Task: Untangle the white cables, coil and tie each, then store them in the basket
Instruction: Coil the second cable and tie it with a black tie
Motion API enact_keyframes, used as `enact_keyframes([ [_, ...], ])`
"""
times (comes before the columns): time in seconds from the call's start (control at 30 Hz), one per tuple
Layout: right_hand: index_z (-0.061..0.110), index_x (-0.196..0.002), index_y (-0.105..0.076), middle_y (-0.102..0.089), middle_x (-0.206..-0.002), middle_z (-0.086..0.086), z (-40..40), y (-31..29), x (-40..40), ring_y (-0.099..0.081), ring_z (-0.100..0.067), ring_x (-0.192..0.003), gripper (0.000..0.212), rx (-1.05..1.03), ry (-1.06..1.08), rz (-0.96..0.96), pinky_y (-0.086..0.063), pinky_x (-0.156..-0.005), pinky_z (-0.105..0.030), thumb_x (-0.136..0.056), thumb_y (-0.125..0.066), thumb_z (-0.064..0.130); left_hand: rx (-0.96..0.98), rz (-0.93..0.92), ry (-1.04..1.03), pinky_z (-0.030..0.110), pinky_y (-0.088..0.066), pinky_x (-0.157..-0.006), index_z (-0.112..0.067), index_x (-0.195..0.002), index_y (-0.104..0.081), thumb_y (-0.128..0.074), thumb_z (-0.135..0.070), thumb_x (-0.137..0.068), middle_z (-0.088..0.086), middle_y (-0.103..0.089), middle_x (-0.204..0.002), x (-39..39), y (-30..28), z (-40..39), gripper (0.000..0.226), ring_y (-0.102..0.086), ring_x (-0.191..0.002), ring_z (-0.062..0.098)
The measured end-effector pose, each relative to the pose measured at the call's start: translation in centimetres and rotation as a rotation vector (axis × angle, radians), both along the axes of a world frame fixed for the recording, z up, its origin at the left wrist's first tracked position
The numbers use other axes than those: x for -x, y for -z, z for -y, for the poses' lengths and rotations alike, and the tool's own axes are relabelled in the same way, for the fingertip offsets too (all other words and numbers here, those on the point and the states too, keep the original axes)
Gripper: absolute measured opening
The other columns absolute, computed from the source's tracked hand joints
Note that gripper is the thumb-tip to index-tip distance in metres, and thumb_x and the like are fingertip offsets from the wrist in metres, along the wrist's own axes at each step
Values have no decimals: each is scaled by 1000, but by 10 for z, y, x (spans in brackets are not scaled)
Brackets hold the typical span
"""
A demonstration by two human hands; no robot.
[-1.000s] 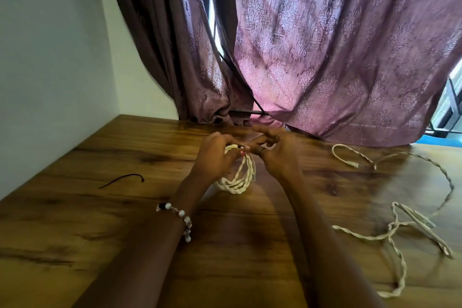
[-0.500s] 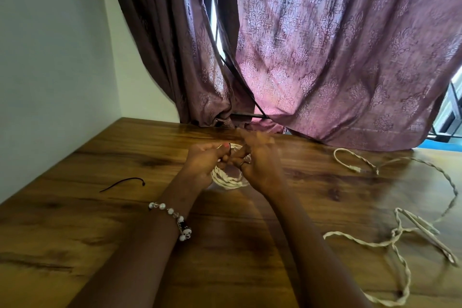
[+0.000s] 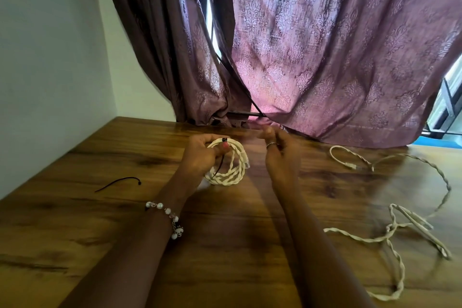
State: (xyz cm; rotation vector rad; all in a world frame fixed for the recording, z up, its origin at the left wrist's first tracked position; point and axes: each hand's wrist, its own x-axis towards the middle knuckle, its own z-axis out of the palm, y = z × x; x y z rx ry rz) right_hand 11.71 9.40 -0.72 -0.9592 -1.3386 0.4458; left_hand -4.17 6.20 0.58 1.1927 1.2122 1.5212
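**Wood table, curtain behind — one coil in hand, rest of cable loose**

Wood-grain table [image 3: 237, 245] runs up to a white wall on the left and a mauve patterned curtain [image 3: 325, 57] at the back.

Left hand [image 3: 200, 155] holds the coiled white cable [image 3: 231, 167] at its top edge — thumb and fingers curled round the bundle, gripping it. Coil stands roughly upright, lower edge at or just above the table; can't tell if it touches. A black tie [image 3: 224, 139] wraps the coil at the top, right by the fingertips, with its dark tail hanging down across the coil's left side. A connector end sticks out on the coil's right side.

Right hand [image 3: 280, 155] is just beside the coil, not touching it. Fingers relaxed and loosely extended, holding nothing; ring on one finger. The hand is slightly blurred.

Loose white cable [image 3: 390, 232] lies on the table to the right, well apart from the hands, sprawled in open loops with a tangle near the right edge.

A spare black tie [image 3: 117, 182] lies on the table to the left, near the wall. Beaded bracelet [image 3: 170, 217] on the left wrist.
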Motion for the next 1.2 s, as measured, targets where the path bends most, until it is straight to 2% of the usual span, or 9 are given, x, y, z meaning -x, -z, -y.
enact_keyframes([
  [0.1,10,-90,-67,-71,-81,-6,5,2,5,-64,-15,-74,29,403,-318,-468,-52,-69,-26,-99,-46,27,-103,-163,14,27,-54,-68,-9,-93,-70,-66,4,-82,8,-71,-83,-1,5,-4,18,-68,-74,15],
  [0.23,12,-84,-73,-72,-86,-11,11,14,12,-61,-25,-77,37,596,-407,-336,-50,-70,-39,-100,-44,30,-198,-255,25,28,-55,-76,-17,-88,-70,-67,5,-80,5,-72,-88,-1,11,-7,23,-68,-83,19],
  [0.37,11,-78,-71,-67,-73,-7,7,14,12,-57,-20,-64,42,598,-431,-414,-45,-63,-36,-98,-46,38,-288,-332,11,19,-53,-76,-18,-90,-70,-67,4,-80,1,-71,-89,2,12,-9,24,-67,-81,7],
  [0.53,-3,-102,-70,-64,-113,-28,1,16,19,-60,-40,-100,29,756,-542,-425,-43,-97,-55,-91,-46,9,-480,-485,-40,11,-45,-77,-18,-93,-70,-66,-8,-77,-8,-66,-89,-4,12,-7,20,-62,-83,-3],
  [0.63,1,-90,-75,-70,-99,-22,0,19,12,-68,-33,-89,39,839,-719,-524,-50,-90,-51,-93,-37,7,-551,-595,-112,8,-42,-78,-14,-97,-73,-65,-13,-75,2,-59,-93,-4,13,-10,24,-57,-86,4],
  [0.77,-1,-89,-75,-71,-96,-22,3,22,4,-69,-35,-90,38,907,-857,-584,-50,-85,-55,-91,-40,13,-623,-640,-137,2,-38,-76,-5,-102,-72,-66,6,-77,3,-52,-93,-10,14,-9,28,-51,-86,-1],
  [0.97,-6,-115,-62,-67,-106,-23,8,17,5,-66,-34,-96,34,891,-782,-558,-53,-87,-50,-97,-43,16,-601,-621,-69,3,-37,-76,-5,-103,-73,-73,0,-74,-12,-48,-88,-10,14,-12,29,-52,-84,-5],
  [1.1,-3,-93,-72,-70,-97,-22,0,20,2,-69,-30,-90,33,864,-687,-653,-52,-89,-48,-97,-45,15,-534,-601,-27,6,-41,-74,-10,-100,-75,-78,-5,-70,-3,-60,-89,-9,15,-15,30,-59,-83,6],
  [1.2,-5,-91,-70,-71,-90,-22,2,12,0,-70,-31,-82,26,861,-705,-611,-52,-89,-45,-76,-57,12,-487,-532,75,18,-49,-79,-11,-97,-75,-80,-5,-68,3,-71,-94,-12,18,-14,30,-67,-86,14],
])
